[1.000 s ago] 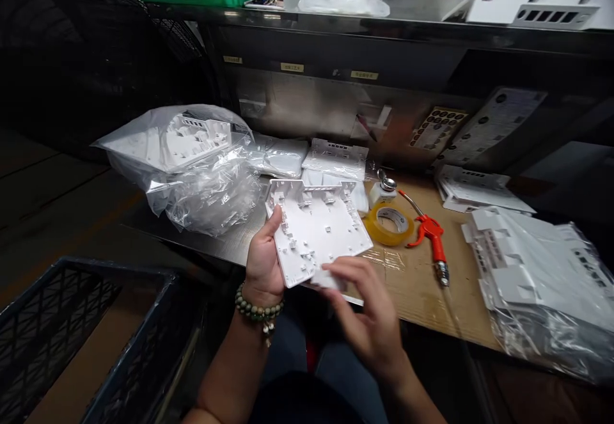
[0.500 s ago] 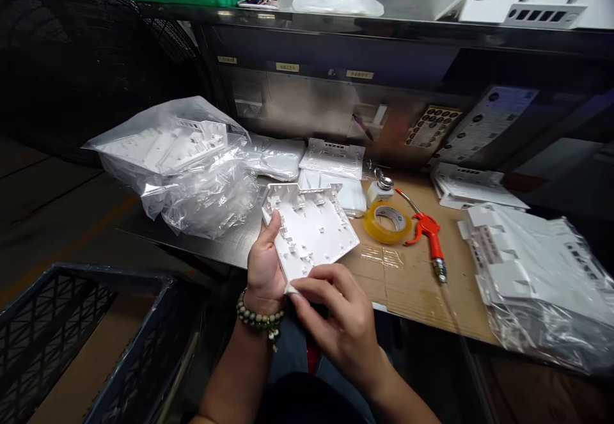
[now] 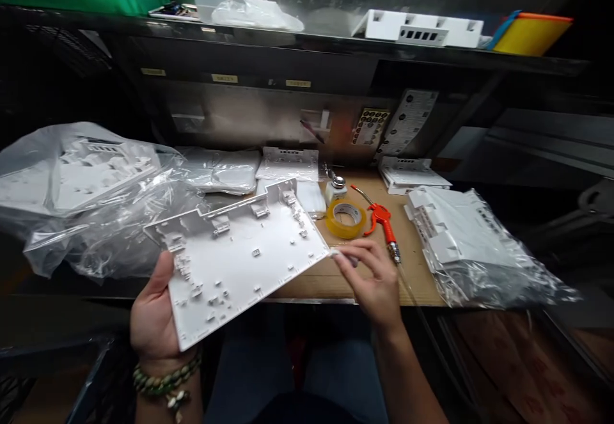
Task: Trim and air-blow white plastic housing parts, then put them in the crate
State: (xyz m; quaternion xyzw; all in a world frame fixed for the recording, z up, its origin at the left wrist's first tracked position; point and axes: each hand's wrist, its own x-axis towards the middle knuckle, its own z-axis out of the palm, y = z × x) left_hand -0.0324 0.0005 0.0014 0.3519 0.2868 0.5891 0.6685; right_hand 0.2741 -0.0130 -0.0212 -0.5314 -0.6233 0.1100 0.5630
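A: Status, nearest first. I see the left hand point(image 3: 156, 312) closed on the near left corner of the white panel point(image 3: 240, 258), thumb along its left edge. The panel is held off the bench, ribbed side up, tilted toward the camera.

B: And the right hand point(image 3: 371, 280)?

A: It is pinched narrow on the panel's right corner, fingertips point(image 3: 352, 259) only. I cannot tell whether a small white piece sits between them or just the corner itself.

B: Risk at that grip?

A: In my judgement, two. First, the panel is wide and thin and is held by two corners only; if the pinch slips, the right side drops onto the cardboard point(image 3: 345, 277) and the small clips along the far edge could snap. Second, twisting the two corners against each other could flex the panel.

B: Hazards beyond the panel?

A: Just past the right hand lie the tape roll point(image 3: 344, 219) and the orange air gun point(image 3: 381, 219). A swing of the panel could knock either, or the small bottle point(image 3: 336, 188) behind the tape.

B: Left side?

A: The bagged parts point(image 3: 81, 187) sit close to the panel's far left corner. I judge that the loose film could snag on a clip. Further bagged parts point(image 3: 460, 238) lie to the right, well apart.
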